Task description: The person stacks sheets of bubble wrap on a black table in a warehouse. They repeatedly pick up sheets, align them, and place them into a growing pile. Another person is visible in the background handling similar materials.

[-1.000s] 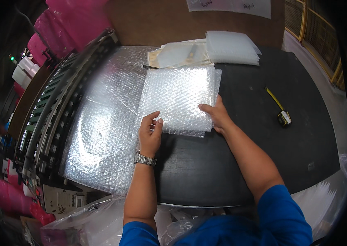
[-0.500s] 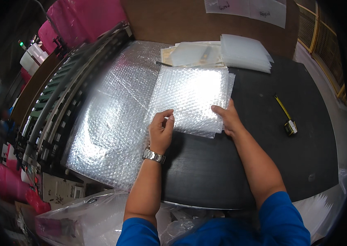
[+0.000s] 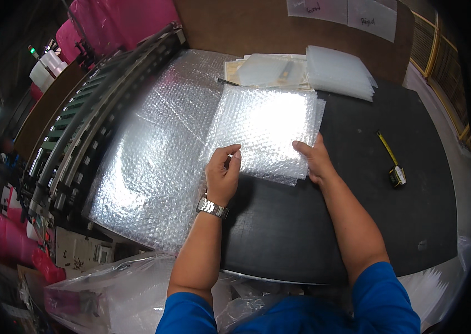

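A small stack of clear bubble-wrap sheets or pouches (image 3: pixel 269 119) lies slightly fanned, with strong glare on its top. My right hand (image 3: pixel 316 158) grips its lower right edge, thumb on top and the other fingers underneath. At the near left part of the stack is my left hand (image 3: pixel 223 175), with a metal watch on the wrist. Its thumb and forefinger are curled together over the top sheet; whether they pinch a layer is hidden. Left of the stack a large sheet of bubble wrap (image 3: pixel 141 161) stretches from the roller machine (image 3: pixel 74 131).
The black tabletop (image 3: pixel 358 222) carries a tape measure (image 3: pixel 396 175), partly pulled out, at right. Behind the stack are a pile of white translucent sheets (image 3: pixel 338 72), flat papers (image 3: pixel 269 69) and a dark pen-like thing (image 3: pixel 228 82). A brown board (image 3: pixel 235 25) rises behind.
The whole view has shifted slightly. Both hands keep about the same hold and place on the bubble-wrap stack.
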`<act>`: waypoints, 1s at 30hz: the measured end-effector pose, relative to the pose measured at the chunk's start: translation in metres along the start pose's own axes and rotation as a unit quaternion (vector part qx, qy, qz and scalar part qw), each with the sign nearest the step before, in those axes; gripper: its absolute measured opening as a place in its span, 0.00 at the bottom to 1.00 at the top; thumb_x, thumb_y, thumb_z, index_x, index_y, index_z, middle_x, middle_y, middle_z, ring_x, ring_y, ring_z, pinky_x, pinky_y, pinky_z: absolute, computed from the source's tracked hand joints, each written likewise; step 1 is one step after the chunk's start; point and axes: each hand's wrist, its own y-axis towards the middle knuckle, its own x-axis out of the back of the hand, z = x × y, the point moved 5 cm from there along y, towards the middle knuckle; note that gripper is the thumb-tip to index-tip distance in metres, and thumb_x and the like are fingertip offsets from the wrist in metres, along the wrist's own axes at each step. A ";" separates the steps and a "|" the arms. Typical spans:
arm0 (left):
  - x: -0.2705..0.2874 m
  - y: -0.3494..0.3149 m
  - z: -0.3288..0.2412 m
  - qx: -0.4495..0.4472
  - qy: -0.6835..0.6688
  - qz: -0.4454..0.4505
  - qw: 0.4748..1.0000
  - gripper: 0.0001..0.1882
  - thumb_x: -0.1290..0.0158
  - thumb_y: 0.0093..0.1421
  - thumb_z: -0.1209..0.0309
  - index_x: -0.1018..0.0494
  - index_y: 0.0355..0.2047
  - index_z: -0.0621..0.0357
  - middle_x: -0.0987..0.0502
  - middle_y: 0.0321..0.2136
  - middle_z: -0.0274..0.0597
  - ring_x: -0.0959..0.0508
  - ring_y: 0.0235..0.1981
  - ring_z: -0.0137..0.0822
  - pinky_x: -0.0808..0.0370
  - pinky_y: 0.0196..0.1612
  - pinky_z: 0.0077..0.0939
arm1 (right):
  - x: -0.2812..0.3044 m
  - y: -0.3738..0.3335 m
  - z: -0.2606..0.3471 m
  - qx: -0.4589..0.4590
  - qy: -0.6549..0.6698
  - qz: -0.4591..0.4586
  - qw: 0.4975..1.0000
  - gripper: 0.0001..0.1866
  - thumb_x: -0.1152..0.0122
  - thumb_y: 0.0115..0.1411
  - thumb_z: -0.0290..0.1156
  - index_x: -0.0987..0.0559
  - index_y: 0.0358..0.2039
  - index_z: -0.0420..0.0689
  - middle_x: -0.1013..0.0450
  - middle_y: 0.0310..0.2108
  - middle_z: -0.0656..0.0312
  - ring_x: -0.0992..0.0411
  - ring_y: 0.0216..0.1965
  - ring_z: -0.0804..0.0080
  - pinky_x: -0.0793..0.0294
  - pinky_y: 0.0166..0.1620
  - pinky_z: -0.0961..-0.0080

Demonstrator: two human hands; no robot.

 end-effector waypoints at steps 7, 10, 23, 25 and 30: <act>0.001 -0.001 -0.011 0.008 0.007 0.023 1.000 0.08 0.51 0.57 0.72 0.26 0.35 0.61 0.26 0.28 0.37 0.28 0.28 0.25 0.32 0.33 0.18 | 0.001 0.002 -0.001 -0.004 -0.013 0.001 1.000 0.36 0.40 0.48 0.22 0.48 0.54 0.37 0.37 0.46 0.51 0.35 0.46 0.62 0.33 0.48 0.66; 0.000 -0.002 -0.012 0.007 -0.005 0.023 1.000 0.08 0.50 0.57 0.73 0.26 0.35 0.61 0.26 0.27 0.38 0.28 0.29 0.26 0.32 0.33 0.19 | 0.000 0.001 0.000 -0.006 -0.012 0.001 1.000 0.35 0.40 0.48 0.22 0.48 0.54 0.38 0.37 0.46 0.51 0.35 0.46 0.62 0.33 0.48 0.66; 0.036 0.001 -0.047 -0.232 0.279 -0.138 0.922 0.17 0.49 0.54 0.70 0.32 0.44 0.64 0.34 0.46 0.58 0.34 0.48 0.50 0.36 0.49 0.40 | 0.000 -0.004 0.004 -0.027 0.002 -0.015 1.000 0.40 0.40 0.47 0.20 0.52 0.57 0.39 0.39 0.48 0.49 0.35 0.47 0.61 0.32 0.48 0.66; 0.048 0.012 -0.015 -0.080 0.402 -0.132 0.902 0.23 0.49 0.54 0.64 0.35 0.50 0.60 0.40 0.52 0.61 0.41 0.55 0.54 0.43 0.54 0.47 | -0.001 -0.003 0.003 -0.034 0.008 -0.011 0.999 0.40 0.40 0.47 0.20 0.52 0.57 0.39 0.39 0.49 0.49 0.35 0.48 0.60 0.32 0.49 0.66; 0.036 0.005 0.051 0.234 0.510 0.166 0.811 0.35 0.57 0.54 0.45 0.44 0.59 0.47 0.51 0.61 0.50 0.55 0.63 0.51 0.65 0.57 0.66 | 0.002 0.004 -0.001 -0.020 0.008 0.012 1.000 0.40 0.40 0.47 0.20 0.53 0.57 0.38 0.40 0.49 0.49 0.37 0.49 0.61 0.35 0.51 0.67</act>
